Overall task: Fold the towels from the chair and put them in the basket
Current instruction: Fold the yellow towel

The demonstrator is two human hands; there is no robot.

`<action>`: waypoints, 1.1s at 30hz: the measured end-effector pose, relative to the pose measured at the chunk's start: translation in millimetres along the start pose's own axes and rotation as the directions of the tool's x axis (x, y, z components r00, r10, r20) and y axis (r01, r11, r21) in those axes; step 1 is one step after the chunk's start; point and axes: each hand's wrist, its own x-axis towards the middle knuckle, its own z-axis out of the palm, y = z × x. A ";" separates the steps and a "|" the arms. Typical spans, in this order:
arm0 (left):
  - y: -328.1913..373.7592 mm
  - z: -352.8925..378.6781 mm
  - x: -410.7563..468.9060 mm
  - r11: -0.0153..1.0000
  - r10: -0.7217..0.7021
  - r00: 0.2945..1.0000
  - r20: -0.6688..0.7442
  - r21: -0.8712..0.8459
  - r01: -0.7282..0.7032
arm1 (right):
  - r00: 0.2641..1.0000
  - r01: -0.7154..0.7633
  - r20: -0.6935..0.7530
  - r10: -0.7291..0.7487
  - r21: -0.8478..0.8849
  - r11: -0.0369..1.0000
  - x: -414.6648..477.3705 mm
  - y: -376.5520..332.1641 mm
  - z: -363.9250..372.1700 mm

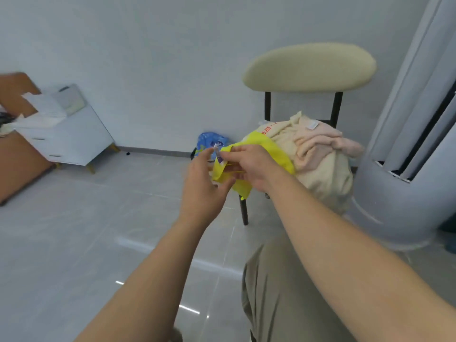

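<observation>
A chair with a cream backrest and black legs stands in front of me, its seat piled with towels. A yellow towel lies at the pile's near left, over a cream towel and a pale pink towel. My right hand pinches the yellow towel's edge near its small label. My left hand is just left of it, fingers loosely curved, fingertips at the label and the cloth's lower edge; whether it grips is unclear. No basket is in view.
A tall grey floor-standing unit stands right of the chair. A blue patterned bag sits on the floor by the wall. A white drawer cabinet with papers and a brown board are at the left. Glossy grey tiles cover the floor.
</observation>
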 end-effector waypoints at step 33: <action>-272.3 -74.3 1.7 0.808 -0.458 0.866 0.200 -0.312 0.500 | 0.944 -0.009 0.159 0.289 -0.864 0.504 140.6 183.3 138.8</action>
